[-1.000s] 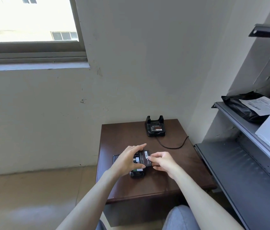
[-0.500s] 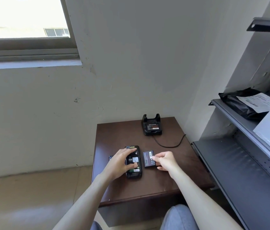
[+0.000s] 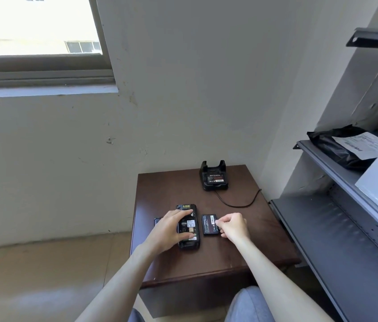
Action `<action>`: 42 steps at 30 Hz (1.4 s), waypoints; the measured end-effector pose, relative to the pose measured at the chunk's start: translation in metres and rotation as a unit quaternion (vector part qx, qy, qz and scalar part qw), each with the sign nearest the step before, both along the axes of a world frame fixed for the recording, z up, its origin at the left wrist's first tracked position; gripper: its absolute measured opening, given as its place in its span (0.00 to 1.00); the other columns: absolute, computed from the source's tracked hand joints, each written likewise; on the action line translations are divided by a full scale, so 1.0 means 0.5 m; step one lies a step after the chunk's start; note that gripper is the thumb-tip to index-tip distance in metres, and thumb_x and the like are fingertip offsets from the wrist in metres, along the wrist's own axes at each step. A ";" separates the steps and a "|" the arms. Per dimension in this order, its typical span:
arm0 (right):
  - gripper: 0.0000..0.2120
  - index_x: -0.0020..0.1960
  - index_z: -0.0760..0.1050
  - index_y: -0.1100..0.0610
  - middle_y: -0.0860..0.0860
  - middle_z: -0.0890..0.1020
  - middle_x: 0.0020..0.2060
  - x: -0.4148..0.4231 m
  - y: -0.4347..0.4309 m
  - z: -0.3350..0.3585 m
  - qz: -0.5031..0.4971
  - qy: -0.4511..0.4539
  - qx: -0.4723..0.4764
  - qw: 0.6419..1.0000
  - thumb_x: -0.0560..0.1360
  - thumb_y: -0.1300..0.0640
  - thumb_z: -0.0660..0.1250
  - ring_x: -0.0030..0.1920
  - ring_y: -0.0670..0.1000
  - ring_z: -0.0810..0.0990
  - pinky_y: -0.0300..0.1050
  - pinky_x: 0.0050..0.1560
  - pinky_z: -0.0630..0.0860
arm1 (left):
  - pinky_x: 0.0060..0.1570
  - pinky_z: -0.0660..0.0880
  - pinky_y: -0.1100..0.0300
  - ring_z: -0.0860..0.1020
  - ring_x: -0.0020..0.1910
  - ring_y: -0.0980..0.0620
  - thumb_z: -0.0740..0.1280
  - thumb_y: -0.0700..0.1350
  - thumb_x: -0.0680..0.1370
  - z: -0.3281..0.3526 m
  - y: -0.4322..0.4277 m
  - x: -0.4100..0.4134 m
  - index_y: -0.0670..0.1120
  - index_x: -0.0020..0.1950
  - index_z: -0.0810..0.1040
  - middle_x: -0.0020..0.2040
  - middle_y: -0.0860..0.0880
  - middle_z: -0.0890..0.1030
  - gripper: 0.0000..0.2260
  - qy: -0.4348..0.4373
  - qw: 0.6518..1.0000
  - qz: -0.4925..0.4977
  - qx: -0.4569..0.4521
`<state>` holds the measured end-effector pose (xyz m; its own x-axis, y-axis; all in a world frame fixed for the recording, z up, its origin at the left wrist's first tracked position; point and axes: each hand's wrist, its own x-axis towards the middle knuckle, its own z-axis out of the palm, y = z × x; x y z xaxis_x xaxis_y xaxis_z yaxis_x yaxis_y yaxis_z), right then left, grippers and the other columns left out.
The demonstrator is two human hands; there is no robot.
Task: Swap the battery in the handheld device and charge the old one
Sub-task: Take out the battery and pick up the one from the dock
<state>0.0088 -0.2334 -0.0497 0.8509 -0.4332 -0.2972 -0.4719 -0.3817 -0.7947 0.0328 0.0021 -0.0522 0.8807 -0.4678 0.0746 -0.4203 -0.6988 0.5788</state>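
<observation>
Now the battery (image 3: 210, 224) is out of the handheld device (image 3: 188, 226): a second ago it sat tilted over the open back with both my hands on it, and now it lies flat on the surface (image 3: 241, 252) just beside the device's right side. I take that to mean the old cell is removed, and that it must next go to the charging cradle (image 3: 214, 175) at the surface's far edge, near the right corner. A labelled pack appears to sit in that cradle already, so I judge it the fresh one to fetch. My right hand (image 3: 234, 226) is pinching the battery's right edge between thumb and fingertips, with the other fingers curled; whether it is about to lift or let go I cannot tell. My left hand (image 3: 169, 228) is spread over the device's left side, fingers laid across the exposed bay, pressing it down rather than gripping it. The device lies back-up in the middle of the surface, nearer the left edge, its long axis running from the near edge towards the far edge, top end pointing away from me. The battery lies parallel to it, label up. A dark flat piece (image 3: 157, 221), perhaps the back cover, peeks out beyond my left hand near the left edge.
</observation>
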 end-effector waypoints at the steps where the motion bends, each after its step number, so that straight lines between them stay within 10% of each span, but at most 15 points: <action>1: 0.04 0.40 0.85 0.59 0.54 0.85 0.33 -0.002 0.001 0.004 0.001 -0.007 -0.001 1.000 0.73 0.59 0.74 0.30 0.48 0.83 0.42 0.35 0.84 | 0.70 0.67 0.59 0.68 0.70 0.55 0.76 0.55 0.73 0.002 0.000 -0.002 0.55 0.76 0.68 0.70 0.54 0.74 0.34 0.001 1.000 0.002 0.000; 8: 0.06 0.38 0.83 0.52 0.53 0.87 0.38 -0.017 0.002 0.023 0.038 -0.023 -0.013 0.999 0.73 0.55 0.71 0.38 0.54 0.84 0.53 0.41 0.84 | 0.64 0.63 0.65 0.67 0.71 0.56 0.76 0.57 0.72 0.022 0.002 -0.014 0.56 0.76 0.68 0.71 0.56 0.72 0.34 0.008 1.000 0.006 0.019; 17: 0.07 0.45 0.85 0.53 0.46 0.85 0.45 -0.029 0.008 0.055 0.094 -0.051 -0.079 0.991 0.77 0.56 0.67 0.49 0.46 0.76 0.39 0.48 0.68 | 0.67 0.70 0.53 0.68 0.70 0.51 0.72 0.53 0.77 0.045 0.020 -0.032 0.55 0.76 0.68 0.70 0.54 0.73 0.28 0.000 0.999 0.025 0.045; 42: 0.12 0.58 0.81 0.53 0.48 0.82 0.55 0.212 -0.066 0.084 0.191 -0.125 -0.200 0.953 0.77 0.60 0.66 0.56 0.50 0.81 0.47 0.58 0.77 | 0.64 0.72 0.52 0.71 0.66 0.54 0.61 0.52 0.84 0.046 -0.016 0.130 0.54 0.73 0.71 0.67 0.55 0.75 0.17 -0.053 0.998 0.028 0.016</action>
<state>0.1149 -0.2666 -0.0077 0.9918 -0.1133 0.0590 -0.0528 -0.7843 -0.6182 0.0978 -0.0061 -0.0292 0.8930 -0.4225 0.1552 -0.4387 -0.7400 0.5099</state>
